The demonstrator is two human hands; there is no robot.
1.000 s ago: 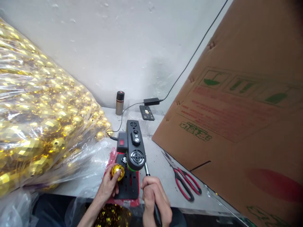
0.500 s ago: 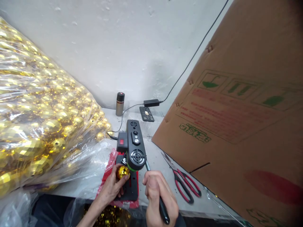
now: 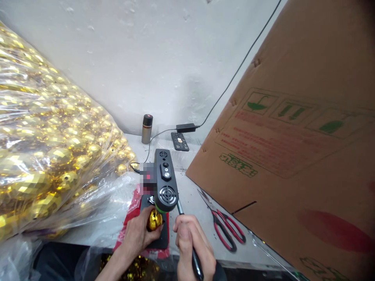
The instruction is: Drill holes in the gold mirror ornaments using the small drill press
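Note:
My left hand [image 3: 140, 231] pinches a shiny gold faceted ball [image 3: 154, 220] between thumb and fingers. It holds the ball under the head of a small black bench drill press [image 3: 166, 179], over the press's black base [image 3: 159, 242]. Whether the bit touches the ball I cannot tell. My right hand [image 3: 191, 246] is wrapped round the black grip of the press's lever [image 3: 197, 265], whose metal rod runs up to the right side of the head.
Red-handled scissors [image 3: 225, 230] lie right of the press, beside a large cardboard box [image 3: 278, 156]. At the left bulges a clear plastic bag of gold balls [image 3: 58, 156]. Behind stand a black-capped bottle [image 3: 147, 129], a phone-like black slab [image 3: 179, 141] and a power adapter [image 3: 186, 128].
The gold ball has turned in my left fingers and sits slightly lower. My right hand has shifted a little down and left, still on the lever. The whole view has moved slightly.

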